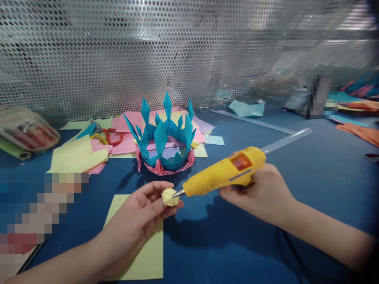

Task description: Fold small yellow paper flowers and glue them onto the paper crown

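Between the fingers of my left hand (145,207) is a small folded piece of pale yellow paper (171,198). My right hand (263,193) is closed round the handle of a yellow hot glue gun (222,173), whose metal tip meets the folded paper or hovers right at it. A clear glue stick (288,140) juts from the gun's back end. Just beyond my hands stands a blue folded-paper crown (161,138) with pointed tips and a pink crumpled paper trim (161,167) round its base. Under my left forearm lies a yellow paper sheet (149,252).
Loose coloured paper (75,152) and red-handled scissors (115,137) lie behind left. A clear plastic container (28,128) stands far left. Another glue stick (254,123) and light-blue paper (247,108) are at the back, before a perforated metal panel (177,51). A black cord (293,248) runs under my right arm.
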`<state>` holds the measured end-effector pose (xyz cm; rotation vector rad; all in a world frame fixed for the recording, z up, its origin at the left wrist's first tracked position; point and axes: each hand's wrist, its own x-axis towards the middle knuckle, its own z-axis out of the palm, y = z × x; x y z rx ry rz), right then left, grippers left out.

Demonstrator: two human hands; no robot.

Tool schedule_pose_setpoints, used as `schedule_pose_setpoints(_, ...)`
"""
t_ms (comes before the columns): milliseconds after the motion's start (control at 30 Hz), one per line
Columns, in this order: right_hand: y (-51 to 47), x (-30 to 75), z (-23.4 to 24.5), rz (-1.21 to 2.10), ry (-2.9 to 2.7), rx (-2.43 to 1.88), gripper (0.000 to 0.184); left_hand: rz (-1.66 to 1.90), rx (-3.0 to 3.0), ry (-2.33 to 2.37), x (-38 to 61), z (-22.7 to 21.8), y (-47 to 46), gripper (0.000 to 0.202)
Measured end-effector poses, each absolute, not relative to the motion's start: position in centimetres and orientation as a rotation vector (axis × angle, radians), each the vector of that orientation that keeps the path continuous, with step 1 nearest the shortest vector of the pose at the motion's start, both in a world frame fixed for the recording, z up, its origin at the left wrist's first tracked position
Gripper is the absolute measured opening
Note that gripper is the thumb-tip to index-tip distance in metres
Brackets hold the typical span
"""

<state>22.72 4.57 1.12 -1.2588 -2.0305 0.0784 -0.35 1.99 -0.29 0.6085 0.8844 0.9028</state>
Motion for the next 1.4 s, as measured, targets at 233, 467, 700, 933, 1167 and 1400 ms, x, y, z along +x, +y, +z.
schedule_pose_setpoints(233,4.6,22.7,1.2,0.079,-2.025,-1.282,0.018,0.891,0.617,0.890,-0.4,-0.3,1.9,0.017)
schedule_pose_setpoints(467,4.7,23.0,1.0,0.045,-2.039,-1.270,0.018,0.892,0.616,0.888,-0.5,-0.4,1.8,0.015)
schedule_pose_setpoints(700,4.8,23.4,0.4,-0.030,-2.072,-1.244,0.014,0.912,0.597,0.909,-0.4,-0.1,1.8,0.011)
schedule_pose_setpoints(933,4.6,23.8,0.2,-0.050,-2.122,-1.230,0.015,0.907,0.602,0.902,-0.2,-0.1,2.0,0.016)
schedule_pose_setpoints(1167,4.7,23.8,0.2,-0.091,-2.107,-1.247,0.017,0.897,0.612,0.905,-0.4,-0.2,1.8,0.011)
schedule_pose_setpoints(1400,4.7,23.9,0.2,-0.102,-2.121,-1.230,0.014,0.910,0.612,0.914,-0.5,0.0,1.6,0.009)
